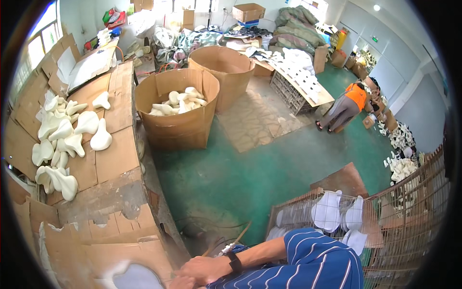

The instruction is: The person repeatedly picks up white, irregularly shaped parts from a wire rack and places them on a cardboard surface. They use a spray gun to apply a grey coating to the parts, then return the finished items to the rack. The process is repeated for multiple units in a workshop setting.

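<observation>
My right hand (204,269), with a black band on its wrist, reaches in from the right at the lower edge. Its fingers curl closed, and whatever they hold is hidden. A patch of skin at the frame's bottom may be part of my left hand, but too little shows to tell its pose. Left of the hands, a pale lavender-white, saddle-shaped piece (137,277) lies by the cardboard-covered worktop (115,161), cut off by the lower edge. Farther up that worktop rests a pile of cream, saddle-shaped foam pads (87,123), some leaning on each other.
A big round cardboard bin (175,127) holds more cream pads, with a second bin (226,79) behind. Wire racks (404,216) with white saddle-shaped pieces (327,212) stand at right. Beyond, a person in an orange top (355,98) bends near a low table (322,96) bearing white pieces.
</observation>
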`<control>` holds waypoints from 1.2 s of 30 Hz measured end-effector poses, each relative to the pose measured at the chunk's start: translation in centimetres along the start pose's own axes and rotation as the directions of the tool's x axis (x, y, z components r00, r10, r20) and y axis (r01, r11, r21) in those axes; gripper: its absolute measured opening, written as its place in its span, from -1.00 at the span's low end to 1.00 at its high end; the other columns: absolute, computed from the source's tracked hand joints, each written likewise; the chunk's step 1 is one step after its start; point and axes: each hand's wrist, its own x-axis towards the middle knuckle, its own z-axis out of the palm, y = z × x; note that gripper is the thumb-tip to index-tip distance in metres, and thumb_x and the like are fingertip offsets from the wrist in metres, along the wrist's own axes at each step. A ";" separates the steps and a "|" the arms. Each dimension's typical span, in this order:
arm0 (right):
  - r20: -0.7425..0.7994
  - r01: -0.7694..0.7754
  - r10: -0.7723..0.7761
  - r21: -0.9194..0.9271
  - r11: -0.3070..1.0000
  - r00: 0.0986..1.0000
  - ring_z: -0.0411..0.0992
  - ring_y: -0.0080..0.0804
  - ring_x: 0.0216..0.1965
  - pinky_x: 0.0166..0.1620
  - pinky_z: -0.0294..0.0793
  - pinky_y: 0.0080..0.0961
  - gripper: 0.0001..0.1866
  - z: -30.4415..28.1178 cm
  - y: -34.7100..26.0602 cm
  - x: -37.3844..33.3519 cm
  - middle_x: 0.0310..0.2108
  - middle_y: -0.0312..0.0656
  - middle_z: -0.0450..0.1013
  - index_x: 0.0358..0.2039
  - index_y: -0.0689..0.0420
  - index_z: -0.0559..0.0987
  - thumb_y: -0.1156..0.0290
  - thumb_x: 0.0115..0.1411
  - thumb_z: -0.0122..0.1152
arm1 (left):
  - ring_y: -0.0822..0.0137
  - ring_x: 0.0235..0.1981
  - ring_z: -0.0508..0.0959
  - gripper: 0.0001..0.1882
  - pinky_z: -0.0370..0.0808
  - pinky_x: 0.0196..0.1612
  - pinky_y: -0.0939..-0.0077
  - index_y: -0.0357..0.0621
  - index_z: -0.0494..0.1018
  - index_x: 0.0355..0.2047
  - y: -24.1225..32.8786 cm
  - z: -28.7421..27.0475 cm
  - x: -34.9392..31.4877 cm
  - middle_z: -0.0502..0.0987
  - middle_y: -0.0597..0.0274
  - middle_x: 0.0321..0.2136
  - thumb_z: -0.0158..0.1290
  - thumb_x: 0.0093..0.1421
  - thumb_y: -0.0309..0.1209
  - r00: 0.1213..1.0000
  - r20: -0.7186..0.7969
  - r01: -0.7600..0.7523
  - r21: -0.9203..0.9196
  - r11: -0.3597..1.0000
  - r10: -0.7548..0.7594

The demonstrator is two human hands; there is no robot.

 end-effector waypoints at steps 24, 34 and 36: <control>0.528 0.092 -0.027 -0.098 0.991 0.849 0.53 0.17 -0.01 0.00 0.57 -0.21 -0.29 -0.1 -6.2 5.3 0.01 0.17 0.54 0.22 0.27 0.47 0.60 -0.04 0.33 | 0.06 0.03 0.60 -0.59 0.55 0.13 0.13 -0.15 0.57 -0.12 1.4 0.1 -7.4 0.60 0.12 -0.05 0.40 0.05 -0.28 0.825 -0.551 0.002 0.221 0.975 0.123; 0.434 0.124 -0.049 -0.148 0.981 0.900 0.59 -0.20 -0.34 -0.22 0.52 -0.47 -0.39 -1.0 -12.2 9.0 -0.26 0.04 0.60 0.16 0.29 0.54 0.67 0.03 0.40 | 0.04 -0.25 0.65 -0.74 0.58 -0.19 0.29 -0.22 0.57 -0.23 -4.0 -2.1 -19.9 0.65 0.06 -0.28 0.30 0.03 -0.57 0.355 -0.925 0.644 0.139 0.752 -0.133; 0.452 0.156 -0.074 -0.147 0.977 0.889 0.58 -0.20 -0.35 -0.23 0.51 -0.47 -0.38 -0.9 -12.1 9.2 -0.27 0.04 0.59 0.16 0.29 0.54 0.67 0.02 0.39 | 0.09 -0.29 0.67 -0.80 0.59 -0.20 0.33 -0.24 0.56 -0.23 -5.6 -1.2 -22.9 0.65 0.07 -0.32 0.26 0.12 -0.55 0.245 -0.939 0.690 -0.005 0.724 -0.240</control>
